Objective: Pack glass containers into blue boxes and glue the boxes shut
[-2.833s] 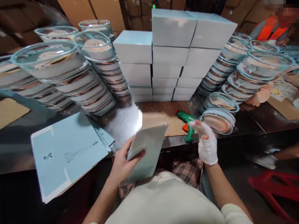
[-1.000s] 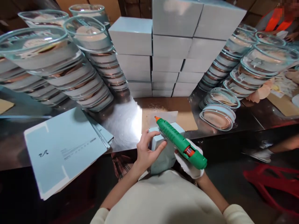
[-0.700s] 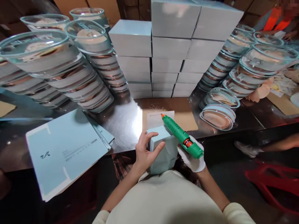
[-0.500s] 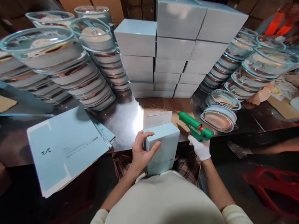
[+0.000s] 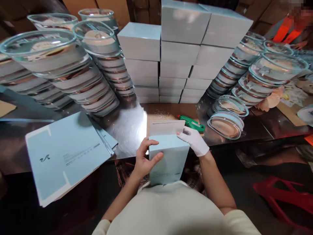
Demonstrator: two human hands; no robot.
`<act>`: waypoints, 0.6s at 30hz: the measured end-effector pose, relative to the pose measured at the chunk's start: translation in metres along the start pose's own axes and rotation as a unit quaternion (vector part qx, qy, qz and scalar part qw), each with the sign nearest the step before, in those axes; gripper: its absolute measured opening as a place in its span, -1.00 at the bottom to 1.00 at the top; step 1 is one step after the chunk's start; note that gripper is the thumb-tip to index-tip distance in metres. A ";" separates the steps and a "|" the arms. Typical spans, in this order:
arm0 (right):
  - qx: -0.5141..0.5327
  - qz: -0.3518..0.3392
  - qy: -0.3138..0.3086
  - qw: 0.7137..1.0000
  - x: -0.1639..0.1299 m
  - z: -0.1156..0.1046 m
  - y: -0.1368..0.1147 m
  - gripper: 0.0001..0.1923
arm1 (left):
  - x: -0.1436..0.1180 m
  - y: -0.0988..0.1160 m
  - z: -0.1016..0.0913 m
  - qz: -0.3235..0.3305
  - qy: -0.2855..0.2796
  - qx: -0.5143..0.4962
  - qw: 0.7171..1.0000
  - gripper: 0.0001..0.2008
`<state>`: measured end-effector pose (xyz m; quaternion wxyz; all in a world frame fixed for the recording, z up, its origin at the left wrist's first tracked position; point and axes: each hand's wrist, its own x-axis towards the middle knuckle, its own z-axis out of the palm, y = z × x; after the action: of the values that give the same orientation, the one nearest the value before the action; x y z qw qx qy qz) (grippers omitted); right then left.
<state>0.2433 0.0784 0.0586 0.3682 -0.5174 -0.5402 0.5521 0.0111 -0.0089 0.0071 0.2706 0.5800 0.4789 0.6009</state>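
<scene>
A light-blue cardboard box (image 5: 168, 160) stands upright against my body, its white flap (image 5: 168, 128) raised at the far edge. My left hand (image 5: 146, 158) grips the box at its left side, thumb on the near face and fingers over the top edge. My right hand (image 5: 194, 140), in a white glove, has its fingertips at the right end of the flap, bent around that corner. Just beyond it, a green glue gun (image 5: 193, 124) lies on a brown cardboard sheet (image 5: 153, 112), its orange tip pointing left.
Flat light-blue box blanks (image 5: 70, 156) overhang the table's front edge at left. A wall of closed boxes (image 5: 178, 52) stands at the back. Stacks of clear round containers (image 5: 97, 88) flank it, with shorter stacks (image 5: 226, 124) at right. A red stool (image 5: 281, 199) and another person are at right.
My right hand has let go of the glue gun, which now lies on the cardboard sheet. That hand has moved left to the box flap. My left hand keeps its hold.
</scene>
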 end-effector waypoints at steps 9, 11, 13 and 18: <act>-0.068 -0.260 -0.226 0.936 -0.010 -0.003 -0.002 -0.25 | 0.006 -0.021 0.002 -0.023 0.082 -0.195 0.977 -0.40; -0.137 -0.331 -0.214 0.909 -0.013 -0.004 -0.004 -0.54 | 0.008 -0.021 -0.001 -0.017 0.056 -0.173 0.983 -0.61; -0.168 -0.368 -0.201 0.892 -0.014 -0.002 -0.004 -0.75 | 0.009 -0.019 -0.005 -0.026 0.033 -0.157 0.987 -0.67; -0.189 -0.318 -0.064 0.927 -0.022 0.000 0.010 -0.32 | 0.017 -0.011 -0.014 -0.026 0.158 -0.145 0.976 -0.66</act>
<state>0.2493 0.0561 0.0531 0.3843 -0.3426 -0.7930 0.3257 -0.0082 0.0064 0.0065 0.2883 0.4196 0.4383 0.7408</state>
